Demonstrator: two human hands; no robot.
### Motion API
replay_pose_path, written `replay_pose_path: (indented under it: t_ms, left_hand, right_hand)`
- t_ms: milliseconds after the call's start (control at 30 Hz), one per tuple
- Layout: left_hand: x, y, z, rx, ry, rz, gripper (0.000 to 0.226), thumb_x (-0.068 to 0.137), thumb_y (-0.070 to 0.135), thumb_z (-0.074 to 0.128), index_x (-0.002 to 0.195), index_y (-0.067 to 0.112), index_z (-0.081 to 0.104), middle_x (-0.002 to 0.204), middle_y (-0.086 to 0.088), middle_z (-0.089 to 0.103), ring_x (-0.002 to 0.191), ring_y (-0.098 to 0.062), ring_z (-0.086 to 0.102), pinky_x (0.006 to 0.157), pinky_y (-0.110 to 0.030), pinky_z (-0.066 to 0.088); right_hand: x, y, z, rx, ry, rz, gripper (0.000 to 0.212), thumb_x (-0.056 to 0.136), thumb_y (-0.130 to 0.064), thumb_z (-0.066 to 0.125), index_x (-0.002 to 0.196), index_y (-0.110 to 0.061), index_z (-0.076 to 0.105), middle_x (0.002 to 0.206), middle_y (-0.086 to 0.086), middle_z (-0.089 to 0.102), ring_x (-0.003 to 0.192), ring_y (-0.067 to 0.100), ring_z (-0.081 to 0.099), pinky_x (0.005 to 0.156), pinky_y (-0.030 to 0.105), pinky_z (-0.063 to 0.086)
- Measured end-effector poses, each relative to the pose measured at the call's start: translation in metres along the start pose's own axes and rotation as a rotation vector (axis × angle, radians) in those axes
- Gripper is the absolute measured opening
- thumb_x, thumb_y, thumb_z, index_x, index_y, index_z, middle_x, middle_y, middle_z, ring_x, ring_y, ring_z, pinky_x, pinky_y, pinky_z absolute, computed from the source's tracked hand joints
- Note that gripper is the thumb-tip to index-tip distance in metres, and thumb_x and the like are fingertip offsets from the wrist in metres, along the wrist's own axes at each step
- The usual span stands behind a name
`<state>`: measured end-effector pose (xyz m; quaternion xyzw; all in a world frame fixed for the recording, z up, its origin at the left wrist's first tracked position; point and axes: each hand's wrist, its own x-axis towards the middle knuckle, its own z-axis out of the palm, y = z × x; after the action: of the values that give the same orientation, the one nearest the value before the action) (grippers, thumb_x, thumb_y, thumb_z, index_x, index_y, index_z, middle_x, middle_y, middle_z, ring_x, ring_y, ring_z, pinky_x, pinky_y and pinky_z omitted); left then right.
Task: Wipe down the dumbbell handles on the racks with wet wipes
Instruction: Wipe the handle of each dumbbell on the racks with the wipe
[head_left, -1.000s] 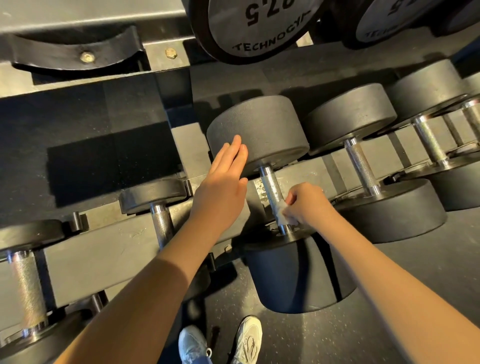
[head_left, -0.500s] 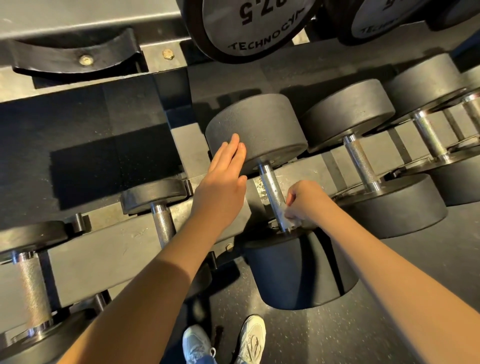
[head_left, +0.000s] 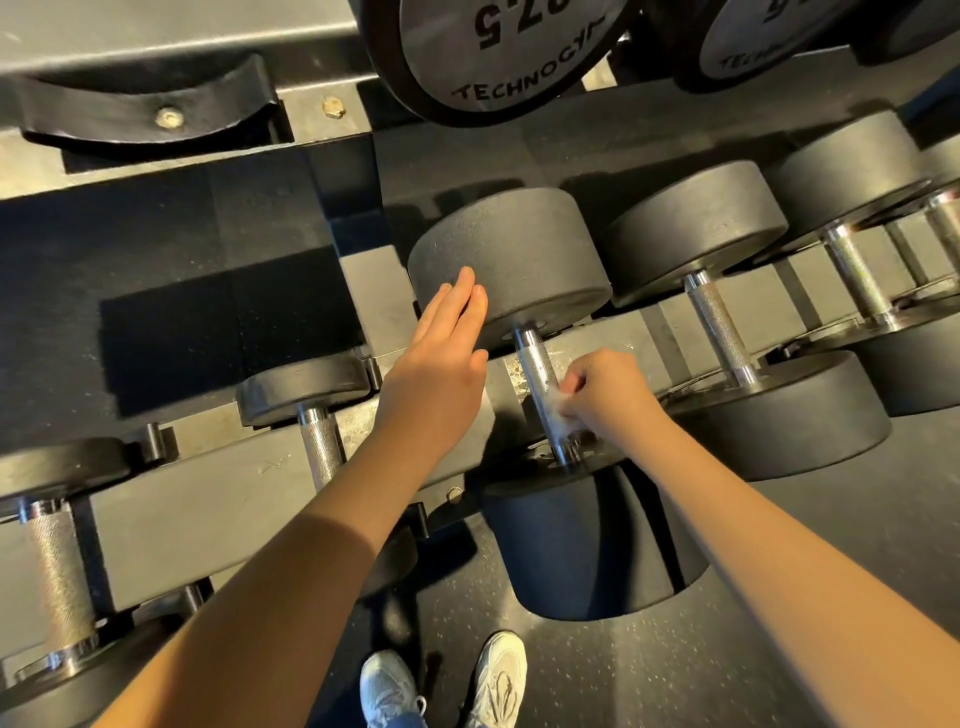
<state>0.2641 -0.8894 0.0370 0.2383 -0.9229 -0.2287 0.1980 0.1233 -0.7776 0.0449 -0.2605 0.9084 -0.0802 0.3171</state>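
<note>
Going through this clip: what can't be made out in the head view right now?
- The wipe: mostly hidden inside the right hand; its size and wetness cannot be told.
- The handle: its underside faces away, and its lower end is covered by the wipe and hand.
- The number on the upper dumbbell: cut off by the top edge.
- The rightmost dumbbell: cut off by the right edge.

Your left hand (head_left: 441, 364) reaches forward flat, fingers straight and together (thumb a little out to the side). Your right hand (head_left: 605, 395) is curled, pinching a wet wipe (head_left: 565, 422); both forearms are bare.
</note>
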Motion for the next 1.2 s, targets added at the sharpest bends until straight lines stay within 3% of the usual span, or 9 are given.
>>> replay_pose_path:
  t_ms: [167, 367, 467, 567, 667, 800, 967, 1067, 1200]
  left_hand:
    - [0.001, 0.0, -0.001, 0.007, -0.019, -0.008, 0.057, 0.093, 0.001, 0.051, 0.146, 0.006, 0.031, 0.155, -0.006, 0.026, 0.137, -0.012, 0.013, 0.093, -0.03, 0.039]
    - [0.002, 0.002, -0.001, 0.002, 0.011, -0.012, 0.057, 0.092, -0.001, 0.053, 0.145, 0.005, 0.032, 0.154, -0.008, 0.028, 0.138, -0.015, 0.017, 0.092, -0.026, 0.034]
    - [0.001, 0.003, 0.0, 0.036, 0.007, -0.004, 0.056, 0.092, 0.0, 0.054, 0.144, 0.005, 0.036, 0.153, -0.008, 0.032, 0.139, -0.019, 0.024, 0.092, -0.026, 0.038]
    - [0.004, 0.003, -0.003, -0.022, -0.056, -0.05, 0.056, 0.099, 0.009, 0.044, 0.15, 0.015, 0.021, 0.159, 0.005, 0.012, 0.145, -0.008, 0.005, 0.101, -0.001, 0.004]
    - [0.004, 0.001, -0.003, -0.077, -0.104, -0.086, 0.057, 0.101, 0.012, 0.037, 0.152, 0.019, 0.012, 0.159, 0.011, 0.001, 0.142, -0.001, -0.005, 0.088, 0.011, -0.006]
    - [0.0, 0.004, -0.004, 0.028, -0.037, -0.035, 0.056, 0.094, 0.002, 0.051, 0.146, 0.008, 0.031, 0.156, -0.005, 0.025, 0.141, -0.014, 0.016, 0.1, -0.024, 0.025]
    - [0.003, 0.017, -0.009, 0.075, 0.01, -0.07, 0.047, 0.087, 0.004, 0.062, 0.133, 0.005, 0.052, 0.139, -0.012, 0.05, 0.127, -0.028, 0.048, 0.101, -0.04, 0.041]
    - [-0.007, 0.039, -0.012, -0.011, -0.082, -0.066, 0.031, 0.092, 0.016, 0.057, 0.123, 0.016, 0.06, 0.121, 0.002, 0.054, 0.113, -0.013, 0.049, 0.091, -0.026, 0.041]
    - [-0.009, 0.05, 0.009, -0.272, -0.357, -0.208, 0.045, 0.094, 0.033, 0.055, 0.137, 0.025, 0.047, 0.134, 0.014, 0.042, 0.117, -0.002, 0.045, 0.094, -0.019, 0.038]
  right_hand:
    - [0.011, -0.018, 0.006, 0.409, 0.351, -0.142, 0.012, 0.087, -0.005, 0.062, 0.096, -0.001, 0.07, 0.094, 0.003, 0.063, 0.068, -0.002, 0.049, 0.052, 0.002, 0.037]
    - [-0.007, -0.005, 0.013, 0.038, 0.185, -0.117, 0.006, 0.088, -0.005, 0.06, 0.085, -0.01, 0.06, 0.096, 0.003, 0.057, 0.085, 0.018, 0.056, 0.071, 0.023, 0.044]
    - [-0.003, -0.003, 0.01, 0.109, 0.205, -0.163, 0.007, 0.084, -0.004, 0.065, 0.083, -0.011, 0.064, 0.09, 0.0, 0.056, 0.082, 0.016, 0.057, 0.071, 0.022, 0.043]
    - [0.01, -0.014, 0.007, 0.275, 0.326, -0.191, 0.009, 0.086, -0.004, 0.063, 0.081, -0.009, 0.068, 0.082, 0.001, 0.058, 0.074, 0.017, 0.056, 0.06, 0.016, 0.039]
    - [0.011, -0.016, 0.008, 0.269, 0.363, -0.203, 0.009, 0.086, -0.002, 0.061, 0.082, -0.006, 0.068, 0.081, 0.003, 0.059, 0.064, 0.007, 0.049, 0.051, 0.009, 0.031]
    - [-0.003, 0.012, 0.006, 0.223, 0.184, -0.19, 0.012, 0.083, -0.003, 0.067, 0.084, -0.015, 0.068, 0.088, 0.002, 0.063, 0.072, 0.009, 0.056, 0.057, 0.013, 0.039]
    - [-0.01, 0.024, -0.009, 0.358, 0.165, -0.208, 0.016, 0.079, -0.005, 0.072, 0.079, -0.017, 0.061, 0.079, 0.01, 0.064, 0.073, 0.021, 0.06, 0.063, 0.022, 0.046]
    - [-0.013, 0.023, -0.014, 0.4, 0.135, -0.296, 0.018, 0.078, -0.008, 0.074, 0.075, -0.023, 0.065, 0.08, 0.005, 0.068, 0.076, 0.02, 0.063, 0.068, 0.025, 0.049]
    - [-0.011, 0.023, -0.019, 0.448, 0.082, -0.435, 0.029, 0.075, 0.003, 0.073, 0.076, -0.026, 0.068, 0.079, -0.001, 0.067, 0.075, 0.018, 0.065, 0.076, 0.03, 0.054]
